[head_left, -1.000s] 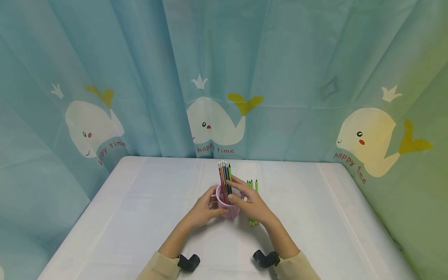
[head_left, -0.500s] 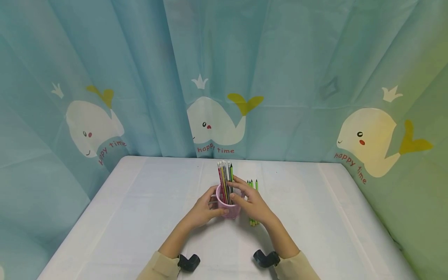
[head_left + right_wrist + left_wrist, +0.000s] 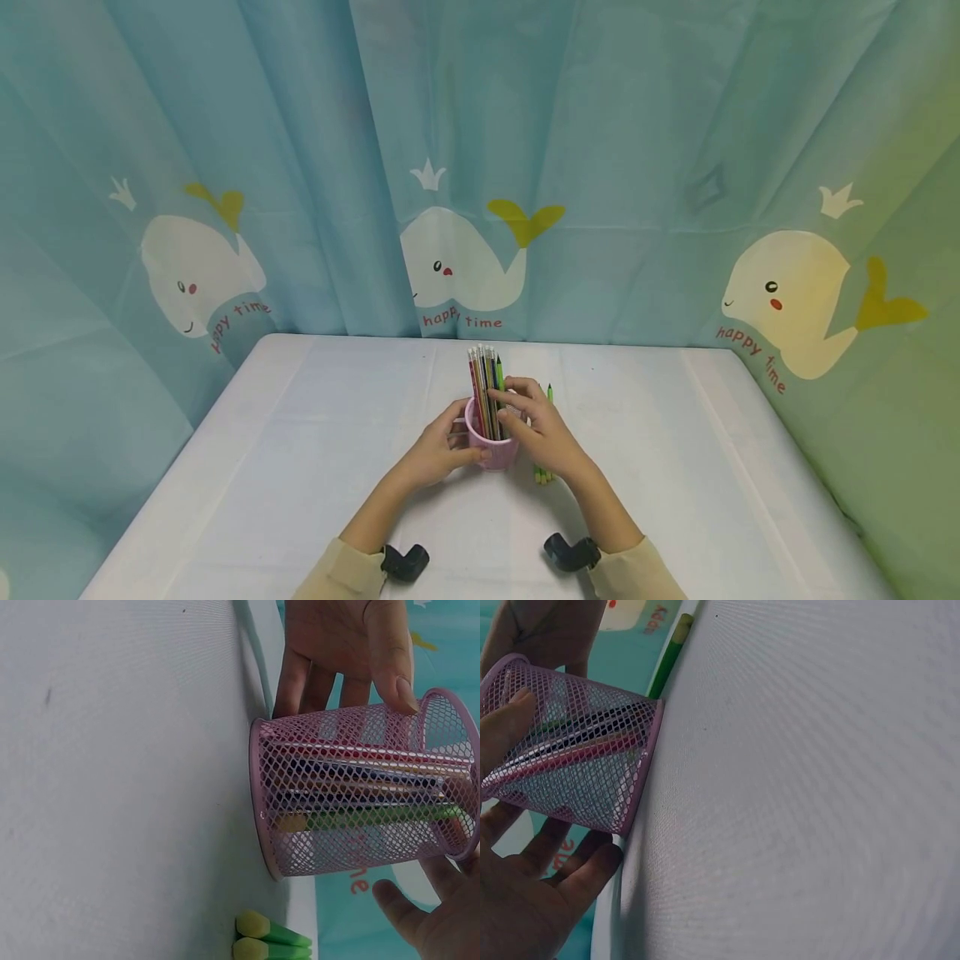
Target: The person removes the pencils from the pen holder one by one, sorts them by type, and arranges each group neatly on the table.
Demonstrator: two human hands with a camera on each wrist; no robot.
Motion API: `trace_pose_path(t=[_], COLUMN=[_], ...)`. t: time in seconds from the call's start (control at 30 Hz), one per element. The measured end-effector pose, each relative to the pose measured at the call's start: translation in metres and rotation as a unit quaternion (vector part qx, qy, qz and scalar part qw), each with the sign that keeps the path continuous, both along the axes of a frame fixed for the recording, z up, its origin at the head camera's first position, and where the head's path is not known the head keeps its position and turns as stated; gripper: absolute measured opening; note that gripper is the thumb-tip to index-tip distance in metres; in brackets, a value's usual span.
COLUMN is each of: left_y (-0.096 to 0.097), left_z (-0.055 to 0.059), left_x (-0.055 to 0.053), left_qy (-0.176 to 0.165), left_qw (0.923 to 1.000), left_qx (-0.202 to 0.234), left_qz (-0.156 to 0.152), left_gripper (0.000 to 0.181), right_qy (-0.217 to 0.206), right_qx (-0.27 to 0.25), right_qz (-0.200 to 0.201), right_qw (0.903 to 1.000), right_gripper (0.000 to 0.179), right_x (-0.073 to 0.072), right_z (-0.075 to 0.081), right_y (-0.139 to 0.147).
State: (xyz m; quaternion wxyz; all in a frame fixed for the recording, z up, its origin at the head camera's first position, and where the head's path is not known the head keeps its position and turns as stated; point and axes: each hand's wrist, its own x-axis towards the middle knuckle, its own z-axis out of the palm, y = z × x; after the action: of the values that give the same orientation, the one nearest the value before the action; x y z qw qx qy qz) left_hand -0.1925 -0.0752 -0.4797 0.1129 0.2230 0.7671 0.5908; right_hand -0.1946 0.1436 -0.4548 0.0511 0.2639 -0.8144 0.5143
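At centre, your left hand (image 3: 432, 450) grips the cup (image 3: 497, 455), pencils (image 3: 484, 398) in; right hand (image 3: 545, 432) fingers' hold unclear; looks part-done, green pencils (image 3: 274, 950) outside, right.

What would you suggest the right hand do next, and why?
Perhaps the right hand should move to the green pencils on the table: they lie beside the cup, which the left hand holds and where another green pencil stands.
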Motion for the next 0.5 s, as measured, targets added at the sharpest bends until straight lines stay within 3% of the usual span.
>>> trace_pose_path(t=[0.2,0.33,0.5], left_y=[0.000,0.000,0.000], left_z=[-0.001,-0.001,-0.001], left_x=[-0.001,-0.001,-0.001], left_qy=[0.000,-0.003,-0.005], left_qw=[1.0000,1.0000,1.0000], left_qx=[0.004,0.007,0.006], left_qz=[-0.001,0.000,0.003], left_gripper=[0.078,0.078,0.078], right_qy=[0.004,0.006,0.001], right_qx=[-0.006,-0.013,-0.058], right_qz=[-0.021,-0.029,-0.030], right_qw=[0.9997,0.9995,0.9979], right_gripper=[0.036,0.035,0.032], right_x=[0.003,0.011,0.017], right_z=[0.007,0.024,0.042], right_y=[-0.001,-0.002,0.001])
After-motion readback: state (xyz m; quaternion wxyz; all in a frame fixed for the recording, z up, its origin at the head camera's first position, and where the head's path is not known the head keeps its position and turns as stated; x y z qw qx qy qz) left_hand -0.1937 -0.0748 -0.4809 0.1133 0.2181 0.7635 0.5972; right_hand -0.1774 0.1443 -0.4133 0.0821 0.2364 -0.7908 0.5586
